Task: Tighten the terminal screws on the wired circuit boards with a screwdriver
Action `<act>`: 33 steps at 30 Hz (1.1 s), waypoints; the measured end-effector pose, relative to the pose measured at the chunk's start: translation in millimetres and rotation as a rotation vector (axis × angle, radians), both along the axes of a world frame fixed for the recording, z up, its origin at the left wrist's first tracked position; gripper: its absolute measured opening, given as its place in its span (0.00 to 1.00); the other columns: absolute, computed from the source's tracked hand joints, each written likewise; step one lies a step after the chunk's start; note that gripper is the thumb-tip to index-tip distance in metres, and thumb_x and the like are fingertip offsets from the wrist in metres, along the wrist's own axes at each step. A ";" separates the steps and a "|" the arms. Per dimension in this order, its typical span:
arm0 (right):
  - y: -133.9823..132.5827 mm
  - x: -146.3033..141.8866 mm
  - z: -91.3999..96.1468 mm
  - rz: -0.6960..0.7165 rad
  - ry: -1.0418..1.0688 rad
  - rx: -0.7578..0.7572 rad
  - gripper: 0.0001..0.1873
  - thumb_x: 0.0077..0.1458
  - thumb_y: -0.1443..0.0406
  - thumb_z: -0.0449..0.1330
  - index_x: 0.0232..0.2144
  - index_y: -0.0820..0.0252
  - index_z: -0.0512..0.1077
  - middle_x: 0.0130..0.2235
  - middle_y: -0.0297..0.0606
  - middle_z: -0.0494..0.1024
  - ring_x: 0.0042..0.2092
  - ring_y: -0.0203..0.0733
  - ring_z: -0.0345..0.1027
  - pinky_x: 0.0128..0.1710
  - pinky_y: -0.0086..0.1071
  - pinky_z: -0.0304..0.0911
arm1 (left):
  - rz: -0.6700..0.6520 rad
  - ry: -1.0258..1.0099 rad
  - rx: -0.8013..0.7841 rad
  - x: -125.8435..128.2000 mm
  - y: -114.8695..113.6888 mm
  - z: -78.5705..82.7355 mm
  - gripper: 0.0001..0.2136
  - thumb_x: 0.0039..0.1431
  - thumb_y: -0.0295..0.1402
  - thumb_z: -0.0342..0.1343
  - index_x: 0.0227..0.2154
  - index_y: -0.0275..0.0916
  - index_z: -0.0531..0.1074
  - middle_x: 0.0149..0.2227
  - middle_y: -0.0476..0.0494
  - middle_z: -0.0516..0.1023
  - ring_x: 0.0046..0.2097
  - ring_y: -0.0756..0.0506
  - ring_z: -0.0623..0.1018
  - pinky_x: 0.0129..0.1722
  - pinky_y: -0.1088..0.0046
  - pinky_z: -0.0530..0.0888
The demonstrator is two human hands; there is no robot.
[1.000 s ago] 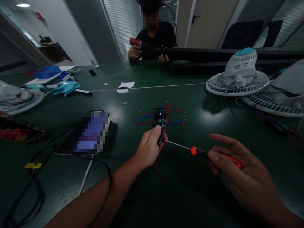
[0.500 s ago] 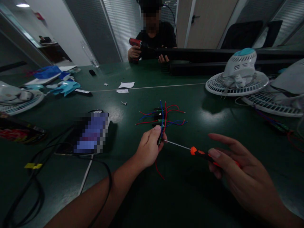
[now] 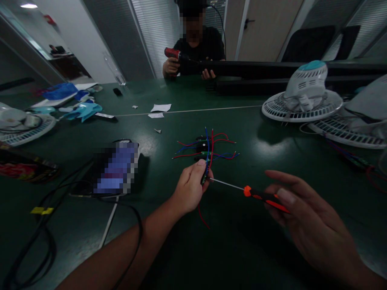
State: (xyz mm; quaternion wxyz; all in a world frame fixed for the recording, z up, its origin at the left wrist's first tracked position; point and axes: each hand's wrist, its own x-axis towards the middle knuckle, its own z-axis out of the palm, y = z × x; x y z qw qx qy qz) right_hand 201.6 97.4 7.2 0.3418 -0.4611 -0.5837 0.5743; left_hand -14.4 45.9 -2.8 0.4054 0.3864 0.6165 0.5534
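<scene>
Clearly the work sits at one small spot: the left hand (image 3: 189, 193) is closed in a pinch on a small wired circuit board (image 3: 206, 176), held just above the green counter (image 3: 242, 249). The right hand (image 3: 305, 217) grips an orange-handled screwdriver (image 3: 260, 196) in its fingertips, forefinger stretched out above the handle. The thin shaft runs across to the board, and its tip meets the board right at the left fingertips; the exact point of contact is too small to make out.

Done well, I judge, this calls for a firm pinch on the board's edges so it cannot twist. The shaft should stay square to whatever the tip sits in, with light turning from the fingers, not the wrist. A slip would drive the tip into the left thumb, so pressure should be modest. The red lead (image 3: 202, 215) hanging below and the cluster of wired boards (image 3: 208, 147) just beyond are best left clear of the tool.
</scene>
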 end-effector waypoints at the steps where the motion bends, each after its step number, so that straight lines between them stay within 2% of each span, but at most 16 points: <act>1: 0.3 -0.2 0.9 0.007 -0.028 -0.020 0.24 0.53 0.46 0.58 0.48 0.48 0.73 0.27 0.33 0.75 0.26 0.38 0.68 0.20 0.30 0.63 | -0.002 0.005 0.001 0.0 0.0 0.3 0.25 0.62 0.52 0.41 0.21 0.38 0.68 0.14 0.55 0.61 0.16 0.54 0.60 0.16 0.77 0.57; 3: 0.3 -1.3 3.5 0.014 -0.134 -0.030 0.27 0.57 0.43 0.52 0.48 0.51 0.73 0.21 0.32 0.74 0.21 0.38 0.66 0.17 0.29 0.61 | 0.008 0.012 0.003 0.0 0.1 0.8 0.25 0.62 0.51 0.41 0.21 0.38 0.68 0.13 0.55 0.60 0.16 0.54 0.59 0.16 0.77 0.57; 6: -0.9 -3.4 7.3 0.025 -0.243 0.030 0.28 0.57 0.44 0.52 0.49 0.53 0.73 0.16 0.30 0.71 0.17 0.37 0.62 0.14 0.28 0.58 | 0.022 0.013 0.004 0.3 0.1 0.5 0.25 0.63 0.51 0.40 0.22 0.38 0.68 0.13 0.55 0.60 0.15 0.54 0.59 0.16 0.76 0.56; 10: -2.0 -4.8 8.6 0.038 -0.220 0.081 0.26 0.55 0.47 0.58 0.50 0.54 0.71 0.18 0.30 0.73 0.20 0.37 0.65 0.16 0.28 0.61 | 0.023 -0.003 0.005 0.8 -0.3 -0.5 0.25 0.62 0.51 0.41 0.22 0.38 0.68 0.13 0.55 0.60 0.15 0.54 0.59 0.16 0.76 0.56; 17: -1.4 -3.6 4.9 0.019 -0.134 0.050 0.27 0.49 0.48 0.64 0.49 0.51 0.70 0.24 0.31 0.74 0.24 0.37 0.66 0.20 0.29 0.63 | 0.030 0.004 -0.004 0.6 -0.1 0.6 0.25 0.62 0.52 0.41 0.21 0.38 0.68 0.14 0.55 0.61 0.16 0.54 0.60 0.16 0.76 0.56; 29: -1.7 -3.7 4.9 0.012 -0.040 0.042 0.24 0.48 0.53 0.67 0.47 0.51 0.71 0.28 0.31 0.73 0.26 0.37 0.64 0.21 0.30 0.61 | 0.023 0.001 0.002 1.5 -0.2 1.4 0.25 0.62 0.53 0.41 0.21 0.38 0.68 0.13 0.55 0.60 0.16 0.54 0.59 0.15 0.76 0.56; 33: -1.9 -1.6 2.5 0.007 -0.021 -0.034 0.22 0.54 0.49 0.60 0.48 0.49 0.72 0.28 0.33 0.75 0.27 0.39 0.68 0.22 0.31 0.64 | 0.016 -0.001 0.000 1.7 -0.1 1.9 0.25 0.62 0.53 0.41 0.21 0.38 0.68 0.13 0.55 0.60 0.15 0.54 0.59 0.15 0.76 0.56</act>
